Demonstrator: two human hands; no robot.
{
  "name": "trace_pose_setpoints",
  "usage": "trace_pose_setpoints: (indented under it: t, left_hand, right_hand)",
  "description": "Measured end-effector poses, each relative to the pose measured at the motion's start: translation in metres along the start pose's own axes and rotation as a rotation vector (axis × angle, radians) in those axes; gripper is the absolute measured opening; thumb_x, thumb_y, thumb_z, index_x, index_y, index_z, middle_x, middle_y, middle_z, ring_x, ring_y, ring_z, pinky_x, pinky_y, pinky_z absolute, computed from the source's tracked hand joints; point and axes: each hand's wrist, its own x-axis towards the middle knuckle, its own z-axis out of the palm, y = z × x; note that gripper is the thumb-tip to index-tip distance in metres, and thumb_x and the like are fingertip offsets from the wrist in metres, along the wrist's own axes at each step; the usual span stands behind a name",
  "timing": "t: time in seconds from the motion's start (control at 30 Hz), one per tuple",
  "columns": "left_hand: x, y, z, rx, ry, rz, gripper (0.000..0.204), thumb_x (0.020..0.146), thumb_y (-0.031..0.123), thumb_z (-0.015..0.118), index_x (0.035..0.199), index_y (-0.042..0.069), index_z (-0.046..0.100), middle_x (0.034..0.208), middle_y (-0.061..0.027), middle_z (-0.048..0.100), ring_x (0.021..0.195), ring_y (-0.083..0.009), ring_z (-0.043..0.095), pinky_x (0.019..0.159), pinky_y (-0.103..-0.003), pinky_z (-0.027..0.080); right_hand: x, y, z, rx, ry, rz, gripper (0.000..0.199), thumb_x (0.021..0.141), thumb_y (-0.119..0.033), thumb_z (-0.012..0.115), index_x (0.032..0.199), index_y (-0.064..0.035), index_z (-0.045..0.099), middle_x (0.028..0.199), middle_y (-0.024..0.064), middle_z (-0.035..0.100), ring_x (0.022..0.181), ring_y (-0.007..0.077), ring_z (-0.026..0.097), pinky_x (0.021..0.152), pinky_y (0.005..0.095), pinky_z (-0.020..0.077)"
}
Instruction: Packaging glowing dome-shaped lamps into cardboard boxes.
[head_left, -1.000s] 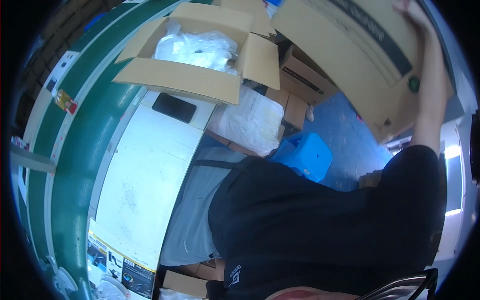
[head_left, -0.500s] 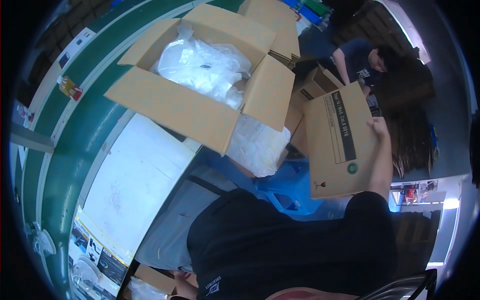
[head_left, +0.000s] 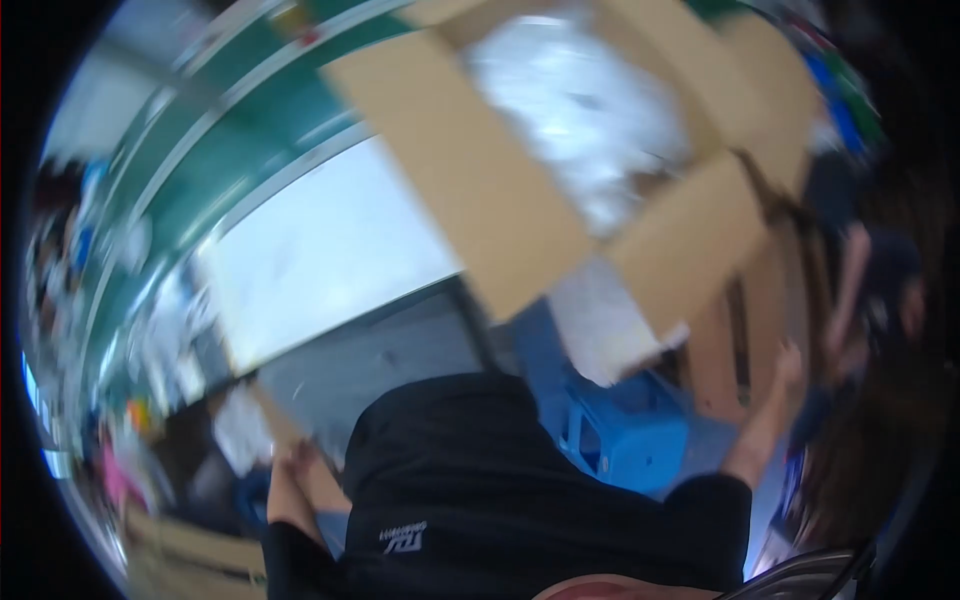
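Note:
Motion blurs the whole view. At the lower left, my left hand point(head_left: 292, 456) is closed at the edge of a cardboard box point(head_left: 322, 484), and clear plastic wrapping point(head_left: 243, 430) shows in it. My right arm reaches out to the right. My right hand point(head_left: 790, 364) is beside upright brown cardboard panels point(head_left: 768, 300), its fingers too smeared to show whether it grips them. Ahead stands a large open carton point(head_left: 470, 160), flaps spread, with a plastic-wrapped white bundle point(head_left: 575, 100) inside.
A white-topped table point(head_left: 325, 250) is left of the carton, with a green conveyor belt point(head_left: 265, 135) beyond. A blue plastic stool point(head_left: 635, 430) stands below the carton, near a white wrapped bundle point(head_left: 595, 320). Another person point(head_left: 885, 290) is close at the right.
The view has swung left, shifting the carton rightward. My left hand and its box show more fully. The printed face of the box that my right hand held no longer shows.

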Motion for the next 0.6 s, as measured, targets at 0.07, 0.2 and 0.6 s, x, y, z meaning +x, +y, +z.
trace_pose_setpoints:
  t: [0.07,0.2,0.6]
  left_hand:
    - [0.037,-0.032,0.068,0.066,-0.105,-0.856,0.042,0.100,0.046,0.044,0.107,0.011,0.066,0.083,-0.0088,0.067,0.063,-0.0253,0.063,0.051,-0.040,0.049]
    - [0.002,0.006,0.083,0.081,-0.014,-0.832,0.050,0.095,0.049,0.049,0.127,0.011,0.057,0.121,-0.0096,0.065,0.106,-0.0283,0.065,0.084,-0.047,0.052]
    - [-0.093,-0.013,0.184,-0.122,0.157,-0.737,0.036,0.098,0.032,0.055,0.121,0.007,0.065,0.101,-0.0066,0.069,0.082,-0.0189,0.065,0.063,-0.035,0.053]
  right_hand:
    - [0.055,0.091,-0.016,-0.005,-0.020,-0.092,0.035,0.096,-0.033,0.058,0.122,-0.0122,0.067,0.111,0.0166,0.070,0.100,0.0347,0.068,0.084,0.0419,0.0539]
    - [0.015,0.093,0.097,-0.046,0.010,0.053,0.037,0.091,-0.031,0.061,0.122,-0.0122,0.069,0.109,0.0175,0.071,0.100,0.0388,0.067,0.084,0.0469,0.0521]
    - [0.002,-0.093,0.188,0.109,0.095,-0.260,0.021,0.081,-0.010,0.063,0.097,-0.0019,0.073,0.091,0.0094,0.070,0.082,0.0245,0.068,0.070,0.0386,0.0537]
